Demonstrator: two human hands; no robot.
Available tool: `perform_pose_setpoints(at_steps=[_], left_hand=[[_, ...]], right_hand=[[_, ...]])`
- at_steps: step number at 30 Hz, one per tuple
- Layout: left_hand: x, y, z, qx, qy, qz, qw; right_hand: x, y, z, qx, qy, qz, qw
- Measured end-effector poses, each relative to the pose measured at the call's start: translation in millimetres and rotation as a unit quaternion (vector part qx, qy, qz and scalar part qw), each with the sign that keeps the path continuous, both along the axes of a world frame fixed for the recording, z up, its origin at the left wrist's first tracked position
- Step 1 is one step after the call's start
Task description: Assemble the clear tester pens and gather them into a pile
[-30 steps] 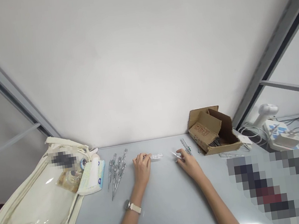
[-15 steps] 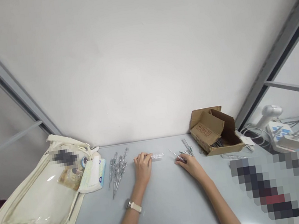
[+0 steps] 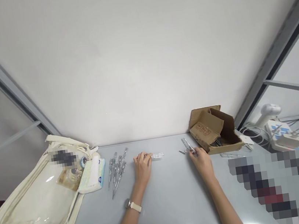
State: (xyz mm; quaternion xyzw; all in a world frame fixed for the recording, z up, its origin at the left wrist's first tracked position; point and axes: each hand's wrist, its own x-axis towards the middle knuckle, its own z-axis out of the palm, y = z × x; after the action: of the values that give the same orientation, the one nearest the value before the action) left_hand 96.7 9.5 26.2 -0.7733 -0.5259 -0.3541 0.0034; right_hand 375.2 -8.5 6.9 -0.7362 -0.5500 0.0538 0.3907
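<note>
Pinching testers [image 3: 188,146] in a narrow grip, the right hand [image 3: 202,162] could drop them if the slim shafts slide; the left hand [image 3: 143,168] holds another tester [image 3: 157,155].

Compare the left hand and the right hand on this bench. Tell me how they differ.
The left hand has a wristwatch with a pale strap on its wrist; the right hand has none. The left hand's fingers pinch a clear plastic tester handle, while the right hand's fingers hold a clear tester screwdriver. The left hand is nearer the pile of tester screwdrivers, the right nearer the cardboard box. Both are bare, low over the grey bench top.
</note>
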Motion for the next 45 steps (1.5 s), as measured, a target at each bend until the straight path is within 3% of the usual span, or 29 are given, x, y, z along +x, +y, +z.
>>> perform_pose_setpoints(at_steps=[3,14,20,29,45], left_hand=[[0,0,0.2,0.0,0.0,-0.004,1.0],[1,0,-1.3,0.003,-0.003,-0.005,1.0],[1,0,-1.1,-0.011,-0.007,-0.009,1.0],[2,1,-2.5,-0.011,-0.008,-0.012,1.0],[1,0,-2.5,-0.01,-0.007,-0.013,1.0]], right_hand=[[4,-1,-2.8,0.008,-0.001,-0.031,0.999],[-6,8,-1.2,-0.047,-0.047,-0.031,0.997],[-10,3,-0.7,-0.011,-0.057,-0.014,0.998],[-19,-2,5.3,-0.102,-0.091,-0.025,0.99],[-24,-2,8.5,-0.14,-0.101,-0.052,0.984]])
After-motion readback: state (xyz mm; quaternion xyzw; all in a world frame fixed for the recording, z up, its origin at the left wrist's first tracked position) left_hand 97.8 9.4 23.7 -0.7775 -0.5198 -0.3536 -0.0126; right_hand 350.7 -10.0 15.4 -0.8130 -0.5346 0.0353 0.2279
